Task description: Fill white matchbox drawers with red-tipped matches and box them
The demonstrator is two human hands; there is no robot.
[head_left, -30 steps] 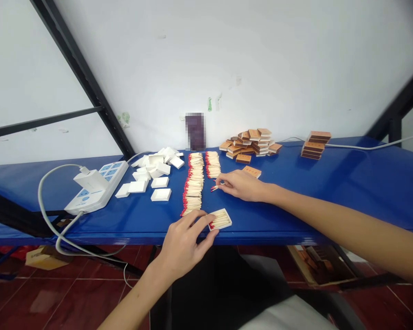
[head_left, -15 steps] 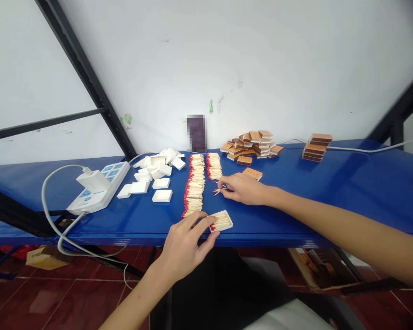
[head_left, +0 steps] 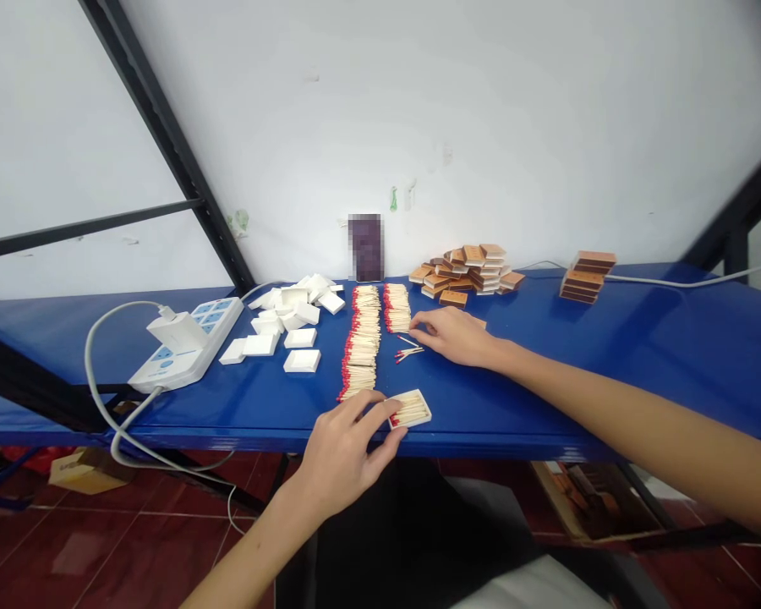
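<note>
My left hand (head_left: 346,444) rests at the near edge of the blue table (head_left: 609,372), its thumb and fingers pinching a small white tray filled with red-tipped matches (head_left: 409,408). My right hand (head_left: 455,334) lies further back with its fingers stretched toward the short row of matches (head_left: 396,306). A few loose matches (head_left: 408,349) lie just left of it, apart from the fingers. A long row of matches (head_left: 361,338) runs down the middle of the table.
Several empty white trays (head_left: 288,317) are heaped at the left. A white power strip with a plug and grey cable (head_left: 187,340) sits further left. Brown matchbox sleeves (head_left: 466,271) are piled at the back, a small stack (head_left: 587,275) to their right.
My right hand has let a few matches drop onto the table and moved back toward the short row. The left hand has kept its hold on the tray.
</note>
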